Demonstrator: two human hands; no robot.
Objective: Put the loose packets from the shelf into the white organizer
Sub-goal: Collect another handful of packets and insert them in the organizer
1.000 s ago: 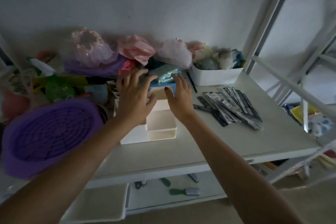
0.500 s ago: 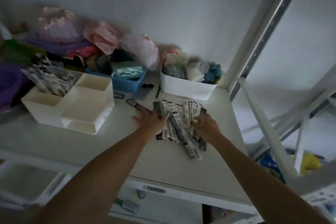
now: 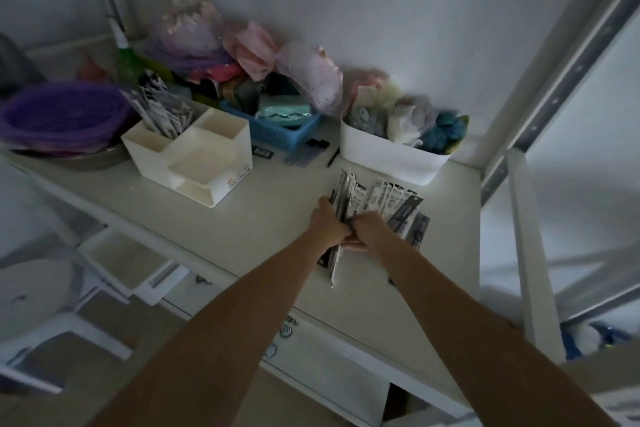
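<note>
Black-and-white loose packets lie in a heap on the white shelf, right of centre. My left hand and my right hand press together around a bunch of these packets, squeezing them upright between the palms. The white organizer stands to the left. Its tall back-left compartment holds several packets standing on end. Its other compartments look empty.
A white bin of cloth items stands behind the packets. A blue basket sits beside the organizer, a purple bowl at far left. Bagged items line the wall. A metal upright rises at right. Small dark items lie behind.
My hands left the organizer, moved right to the packet heap, spread over it, and have now closed together around a bunch. The view shifted as my head turned.
</note>
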